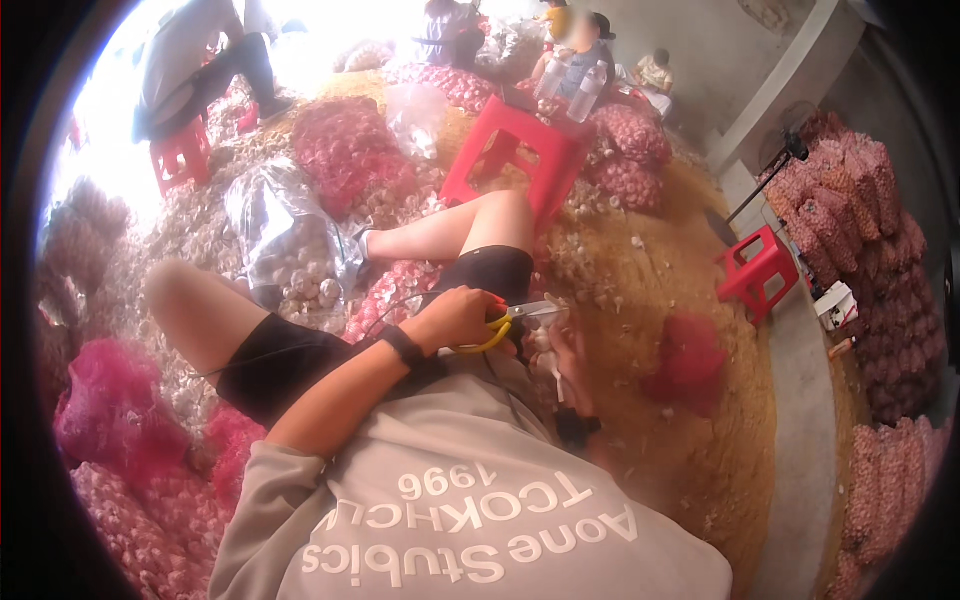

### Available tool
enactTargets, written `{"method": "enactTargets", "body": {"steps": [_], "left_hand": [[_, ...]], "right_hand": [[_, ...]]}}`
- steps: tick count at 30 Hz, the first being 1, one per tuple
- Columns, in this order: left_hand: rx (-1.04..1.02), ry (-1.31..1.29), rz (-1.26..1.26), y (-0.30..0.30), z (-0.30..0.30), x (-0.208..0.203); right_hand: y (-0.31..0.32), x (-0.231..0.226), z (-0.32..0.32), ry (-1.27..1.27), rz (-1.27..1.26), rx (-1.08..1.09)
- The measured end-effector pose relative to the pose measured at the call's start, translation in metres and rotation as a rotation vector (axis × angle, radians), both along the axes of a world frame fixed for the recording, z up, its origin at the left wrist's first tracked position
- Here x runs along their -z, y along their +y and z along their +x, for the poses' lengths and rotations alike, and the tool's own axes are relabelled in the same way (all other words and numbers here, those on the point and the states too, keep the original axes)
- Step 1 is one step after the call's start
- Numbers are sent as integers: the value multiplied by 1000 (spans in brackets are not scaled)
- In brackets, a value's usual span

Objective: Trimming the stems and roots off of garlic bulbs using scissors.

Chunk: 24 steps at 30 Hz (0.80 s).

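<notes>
My left hand (458,318), with a dark band at its wrist, is closed round the yellow handles of a pair of scissors (535,309). The blades point right, toward my right hand (572,350). My right hand is closed on a pale garlic bulb (543,340), its stem hanging down; fingers partly cover it. Both hands are above my lap, close together. Left of my right leg, a clear plastic bag (285,225) has loose garlic bulbs at its mouth.
Ahead stands a red stool (490,145) with plastic bottles (588,92) on it. Another red stool (762,270) and a fan (790,145) are right, beside stacked garlic sacks (840,200). Pink netting (115,405) lies left, red netting (690,362) right. Several people sit farther off among garlic heaps.
</notes>
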<state>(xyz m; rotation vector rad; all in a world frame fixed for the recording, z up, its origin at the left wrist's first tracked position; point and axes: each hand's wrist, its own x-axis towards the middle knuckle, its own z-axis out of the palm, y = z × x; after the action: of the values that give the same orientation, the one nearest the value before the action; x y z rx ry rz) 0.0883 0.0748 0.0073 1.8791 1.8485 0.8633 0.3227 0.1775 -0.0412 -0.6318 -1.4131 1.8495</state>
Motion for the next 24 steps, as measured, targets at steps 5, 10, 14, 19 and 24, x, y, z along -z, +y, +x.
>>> {"method": "enactTargets", "body": {"steps": [5, 10, 14, 19, 24], "left_hand": [[-22, 59, 16, 6, 8, -24], [49, 211, 15, 38, 32, -39], [127, 213, 25, 54, 52, -57], [176, 231, -17, 66, 62, -65], [159, 214, -95, 61, 71, -75]], "right_hand": [[9, 6, 7, 9, 43, 88], [28, 19, 27, 83, 34, 154], [32, 22, 49, 163, -29, 246], [17, -10, 53, 155, 0, 249], [23, -7, 56, 159, 59, 264]]}}
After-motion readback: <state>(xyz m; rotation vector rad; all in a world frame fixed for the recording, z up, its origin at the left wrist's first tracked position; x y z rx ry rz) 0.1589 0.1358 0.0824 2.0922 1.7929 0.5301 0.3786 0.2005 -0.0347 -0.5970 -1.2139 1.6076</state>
